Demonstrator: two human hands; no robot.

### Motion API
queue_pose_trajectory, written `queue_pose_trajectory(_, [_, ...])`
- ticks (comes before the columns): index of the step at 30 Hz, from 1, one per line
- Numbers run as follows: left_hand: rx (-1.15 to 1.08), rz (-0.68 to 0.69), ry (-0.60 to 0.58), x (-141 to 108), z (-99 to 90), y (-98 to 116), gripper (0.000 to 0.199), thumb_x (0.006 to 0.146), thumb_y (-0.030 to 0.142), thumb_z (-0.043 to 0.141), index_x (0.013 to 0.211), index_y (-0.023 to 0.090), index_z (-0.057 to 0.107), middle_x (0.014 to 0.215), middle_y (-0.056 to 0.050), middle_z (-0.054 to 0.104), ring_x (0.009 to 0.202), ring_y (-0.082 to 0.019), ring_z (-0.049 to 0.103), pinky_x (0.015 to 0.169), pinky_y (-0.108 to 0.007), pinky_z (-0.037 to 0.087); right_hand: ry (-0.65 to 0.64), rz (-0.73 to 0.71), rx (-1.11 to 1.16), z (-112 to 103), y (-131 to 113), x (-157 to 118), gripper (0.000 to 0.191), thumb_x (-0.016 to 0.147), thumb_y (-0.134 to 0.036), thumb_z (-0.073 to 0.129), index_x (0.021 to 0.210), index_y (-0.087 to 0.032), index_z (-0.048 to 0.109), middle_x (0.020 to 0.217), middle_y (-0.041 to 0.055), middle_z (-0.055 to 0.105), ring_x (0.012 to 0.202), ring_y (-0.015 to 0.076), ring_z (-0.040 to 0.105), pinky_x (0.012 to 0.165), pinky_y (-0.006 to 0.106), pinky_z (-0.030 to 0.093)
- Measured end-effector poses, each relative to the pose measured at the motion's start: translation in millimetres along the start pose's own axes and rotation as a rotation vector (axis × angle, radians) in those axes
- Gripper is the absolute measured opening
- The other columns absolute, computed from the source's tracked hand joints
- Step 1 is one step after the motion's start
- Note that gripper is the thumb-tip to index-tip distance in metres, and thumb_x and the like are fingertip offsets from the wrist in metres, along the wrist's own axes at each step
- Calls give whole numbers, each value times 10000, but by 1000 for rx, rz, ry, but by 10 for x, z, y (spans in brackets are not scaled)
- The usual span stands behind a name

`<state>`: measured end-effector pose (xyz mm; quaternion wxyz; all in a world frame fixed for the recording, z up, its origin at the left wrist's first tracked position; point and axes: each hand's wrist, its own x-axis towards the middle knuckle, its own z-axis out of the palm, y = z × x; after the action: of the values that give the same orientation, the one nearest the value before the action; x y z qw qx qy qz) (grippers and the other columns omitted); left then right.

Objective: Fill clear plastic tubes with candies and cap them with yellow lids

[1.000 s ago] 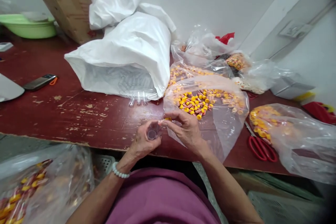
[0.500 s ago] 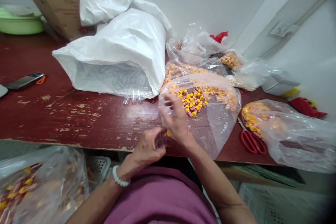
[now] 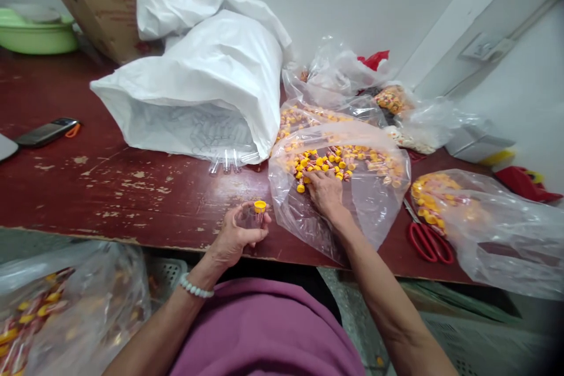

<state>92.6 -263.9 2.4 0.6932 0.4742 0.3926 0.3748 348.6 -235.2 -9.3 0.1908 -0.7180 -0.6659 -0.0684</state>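
My left hand is closed around a short clear plastic tube; a yellow-capped piece with a red-and-white body stands upright in it, cap on top. The fingers hide part of the tube. To the right, my right hand reaches into the mouth of a clear plastic bag. Its fingers are stretched out and touch the pile of small yellow-capped pieces there; the fingertips are partly hidden. Several clear tubes lie at the opening of a large white sack, which holds more of them.
Red-handled scissors lie right of the bag, beside another bag of yellow-capped pieces. A phone-like device is at the far left. A cardboard box and green basin stand behind. One filled bag sits below the table edge.
My right hand has moved away from my left hand and into the pile in the bag. The yellow-capped piece now shows clearly in the tube in my left hand.
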Motion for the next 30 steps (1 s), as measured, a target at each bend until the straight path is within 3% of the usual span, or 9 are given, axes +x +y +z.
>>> queue_pose_trajectory(3, [-104,-30,-48,-1,21,-22,501,526,135,736,1006,123,595,820,-30,627,626,-127,571,366,-154,335,18,19,9,78,45,-8,214,848,-233,549,1018,-221,679,1019,89,686,972,268,514,821,385,377])
queue_pose_trajectory(6, [-103,-27,-69,7,34,-46,496,540,138,737,1012,127,586,826,-30,628,634,-126,570,369,-154,332,98,63,84,-6,-85,-32,202,864,-256,537,1007,-177,657,1029,96,675,971,242,532,850,371,391])
queue_pose_trajectory(9, [27,12,-37,17,60,-40,411,558,129,714,947,134,582,822,-24,640,645,-119,567,442,-176,397,217,132,493,-247,-383,-134,243,888,-332,516,1053,-179,608,974,64,671,832,177,576,766,316,443])
queue_pose_trajectory(11, [152,69,-27,26,88,-22,343,562,99,684,890,133,586,790,-13,645,651,-110,563,546,-200,445,188,100,804,-434,-627,-255,241,878,-355,537,1055,-203,597,906,28,668,752,148,581,710,289,457])
queue_pose_trajectory(13, [255,133,-40,33,111,-4,320,557,66,648,866,133,594,749,5,634,642,-100,551,605,-209,447,111,8,935,-584,-842,-391,177,848,-317,589,991,-217,617,884,8,663,769,138,585,729,280,459])
queue_pose_trajectory(19, [343,218,-44,12,94,6,324,537,46,598,847,139,597,726,21,604,627,-99,520,600,-208,421,55,-219,909,-711,-1013,-595,153,800,-178,616,947,-216,619,990,31,646,950,165,589,876,331,447])
queue_pose_trajectory(23, [413,231,-33,-8,88,15,348,546,35,577,877,138,607,751,12,615,657,-112,536,630,-219,432,113,-176,980,-712,-970,-531,121,826,-218,604,946,-219,616,1105,58,612,1062,186,565,902,353,445])
queue_pose_trajectory(28, [459,311,-51,13,127,16,357,559,36,571,899,138,608,803,-2,631,723,-137,568,677,-233,449,-24,-120,1052,-578,-1006,-486,110,848,-275,578,915,-205,631,892,21,647,803,138,613,694,271,493])
queue_pose_trajectory(30, [451,303,-72,26,129,14,381,561,35,564,926,134,604,830,-11,640,740,-144,577,688,-238,455,7,-85,1064,-529,-1000,-477,135,866,-284,555,949,-206,627,887,17,641,795,132,607,698,267,491])
